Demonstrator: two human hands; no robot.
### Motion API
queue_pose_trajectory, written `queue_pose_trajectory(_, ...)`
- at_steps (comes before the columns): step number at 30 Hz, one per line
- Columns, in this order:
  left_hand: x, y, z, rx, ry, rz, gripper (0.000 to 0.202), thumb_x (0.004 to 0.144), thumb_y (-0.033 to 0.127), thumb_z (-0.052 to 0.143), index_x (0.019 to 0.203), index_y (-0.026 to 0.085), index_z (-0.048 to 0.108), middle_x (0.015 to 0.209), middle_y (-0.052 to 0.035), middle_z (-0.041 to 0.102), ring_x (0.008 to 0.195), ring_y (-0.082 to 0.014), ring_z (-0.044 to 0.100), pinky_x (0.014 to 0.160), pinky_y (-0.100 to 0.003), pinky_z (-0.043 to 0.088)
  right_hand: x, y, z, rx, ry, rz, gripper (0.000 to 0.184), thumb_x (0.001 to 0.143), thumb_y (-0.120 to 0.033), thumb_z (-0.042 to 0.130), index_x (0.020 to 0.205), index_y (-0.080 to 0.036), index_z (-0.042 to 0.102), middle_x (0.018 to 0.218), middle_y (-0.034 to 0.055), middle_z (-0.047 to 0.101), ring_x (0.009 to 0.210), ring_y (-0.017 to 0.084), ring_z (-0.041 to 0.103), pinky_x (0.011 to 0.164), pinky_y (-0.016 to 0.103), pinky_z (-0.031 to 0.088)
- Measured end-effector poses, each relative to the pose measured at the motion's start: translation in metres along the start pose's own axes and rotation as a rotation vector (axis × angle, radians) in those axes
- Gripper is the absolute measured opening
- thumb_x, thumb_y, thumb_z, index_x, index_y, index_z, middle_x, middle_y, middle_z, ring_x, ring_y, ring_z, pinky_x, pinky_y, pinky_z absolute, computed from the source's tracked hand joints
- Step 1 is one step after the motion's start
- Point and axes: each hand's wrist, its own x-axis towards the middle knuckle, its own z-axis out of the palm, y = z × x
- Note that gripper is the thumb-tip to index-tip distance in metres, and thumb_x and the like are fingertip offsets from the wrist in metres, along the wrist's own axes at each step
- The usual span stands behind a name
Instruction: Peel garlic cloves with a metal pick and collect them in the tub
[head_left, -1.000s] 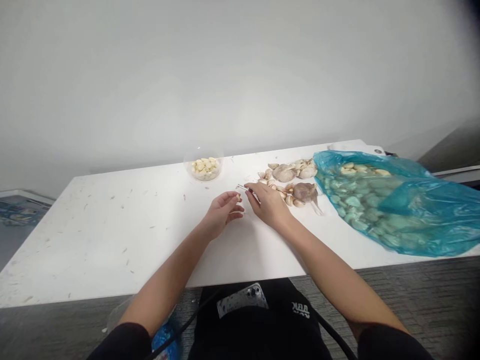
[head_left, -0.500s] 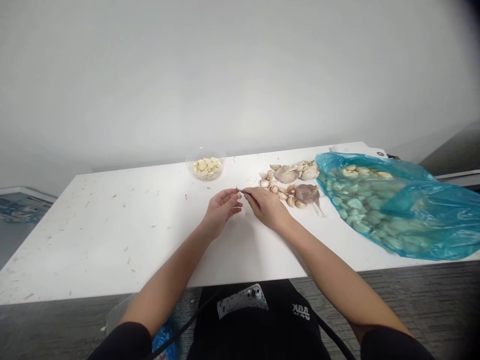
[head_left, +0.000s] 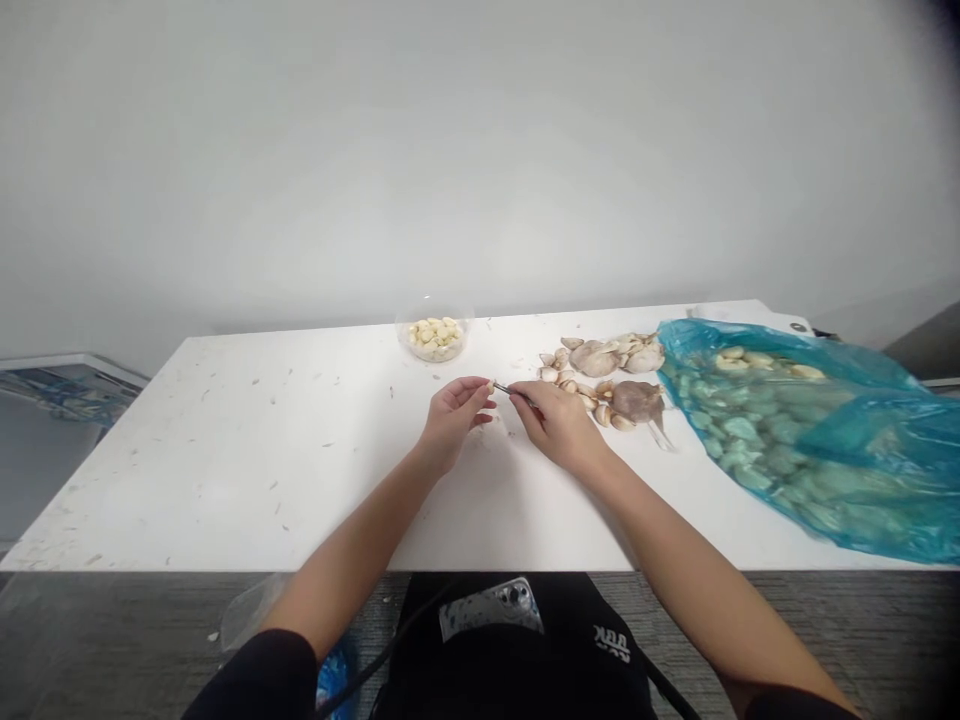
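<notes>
Left hand (head_left: 454, 415) almost closed, pinching a small garlic clove (head_left: 492, 386) at the fingertips; right hand (head_left: 559, 425) closed around a thin pointed tool (head_left: 514, 391), tip at the clove, probably for steady close work. Just beyond on the white tabletop (head_left: 225, 480), loose cloves (head_left: 581, 395) and papery garlic heads (head_left: 600, 358), a clear tub of peeled cloves (head_left: 433, 340) off left, and a blue plastic bag of cloves (head_left: 795, 440) far right.

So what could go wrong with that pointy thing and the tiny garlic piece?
The thin, pointed, dark metal tool in the right hand points at the small pale garlic clove pinched by the left hand, so it could slip and poke those fingers. The clove is tiny and might also fall onto the white table, where it could get mixed up with the scattered bits.
</notes>
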Motion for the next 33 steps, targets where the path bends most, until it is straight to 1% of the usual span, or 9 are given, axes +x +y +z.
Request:
queue_pose_trajectory(2,0.001,0.0,0.0,0.033,0.002,0.022,0.037,0.068,0.038,0.072,0.094,0.014,0.06,0.084,-0.0042,0.06,0.078,-0.0123,0.059,0.067,-0.024,0.047,0.0,-0.001,0.0,0.013,0.02,-0.015,0.019,0.091,-0.022,0.043,0.1,-0.014,0.058,0.087,0.0056,0.064,0.077,0.015,0.06,0.068,0.025,0.045)
queue_pose_trajectory(4,0.002,-0.001,-0.001,0.086,0.002,0.061,0.036,0.069,0.038,0.071,0.094,0.014,0.06,0.086,-0.0049,0.061,0.078,-0.0127,0.059,0.067,-0.025,0.047,0.001,-0.001,0.0,0.028,0.012,-0.018,0.019,0.09,-0.021,0.044,0.1,-0.014,0.058,0.087,0.0052,0.065,0.077,0.014,0.06,0.069,0.025,0.045)
queue_pose_trajectory(6,0.004,-0.003,-0.002,0.153,-0.002,0.137,0.033,0.072,0.037,0.069,0.093,0.013,0.06,0.086,-0.0054,0.062,0.076,-0.0124,0.059,0.068,-0.025,0.047,0.001,0.0,-0.002,0.038,-0.013,-0.007,0.019,0.09,-0.021,0.043,0.099,-0.014,0.059,0.088,0.0053,0.065,0.078,0.015,0.06,0.068,0.025,0.045)
queue_pose_trajectory(10,0.007,-0.007,-0.005,0.275,-0.032,0.346,0.026,0.076,0.034,0.065,0.089,0.012,0.062,0.084,-0.0067,0.063,0.076,-0.0127,0.06,0.074,-0.027,0.047,0.002,0.001,-0.005,0.061,-0.046,0.014,0.019,0.09,-0.021,0.043,0.095,-0.015,0.06,0.086,0.0046,0.065,0.075,0.014,0.059,0.067,0.026,0.043)
queue_pose_trajectory(13,0.008,-0.011,-0.008,0.332,-0.033,0.411,0.025,0.077,0.033,0.064,0.089,0.011,0.063,0.086,-0.0079,0.064,0.079,-0.0144,0.061,0.077,-0.028,0.047,0.003,0.002,-0.006,0.082,-0.066,0.034,0.019,0.09,-0.019,0.042,0.091,-0.015,0.06,0.082,0.0036,0.065,0.073,0.014,0.059,0.066,0.025,0.043)
queue_pose_trajectory(18,0.01,-0.012,-0.009,0.325,-0.045,0.39,0.025,0.078,0.033,0.063,0.09,0.011,0.062,0.086,-0.0081,0.064,0.082,-0.0148,0.061,0.078,-0.028,0.046,0.002,0.005,-0.003,0.056,-0.08,0.059,0.02,0.089,-0.019,0.041,0.093,-0.014,0.06,0.083,0.0045,0.065,0.073,0.014,0.059,0.066,0.026,0.043)
queue_pose_trajectory(26,0.009,-0.008,-0.008,0.272,-0.068,0.279,0.027,0.076,0.034,0.065,0.089,0.011,0.059,0.084,-0.0071,0.063,0.081,-0.0141,0.06,0.079,-0.029,0.046,-0.001,0.007,0.001,-0.049,-0.045,0.049,0.021,0.089,-0.019,0.041,0.094,-0.013,0.061,0.086,0.0053,0.065,0.079,0.016,0.061,0.069,0.026,0.043)
queue_pose_trajectory(29,0.006,-0.004,-0.006,0.265,-0.065,0.221,0.029,0.076,0.036,0.065,0.088,0.011,0.059,0.082,-0.0064,0.062,0.081,-0.014,0.06,0.079,-0.029,0.046,0.0,0.008,-0.003,-0.082,-0.005,0.054,0.021,0.089,-0.018,0.041,0.093,-0.013,0.061,0.085,0.0048,0.065,0.077,0.016,0.06,0.067,0.026,0.042)
queue_pose_trajectory(33,0.003,0.0,-0.004,0.172,-0.046,0.115,0.032,0.074,0.04,0.066,0.091,0.013,0.059,0.085,-0.0057,0.062,0.083,-0.0146,0.06,0.079,-0.031,0.047,0.003,0.006,-0.011,0.003,0.016,0.049,0.016,0.087,-0.019,0.046,0.091,-0.015,0.061,0.081,0.0025,0.065,0.069,0.012,0.057,0.064,0.024,0.041)
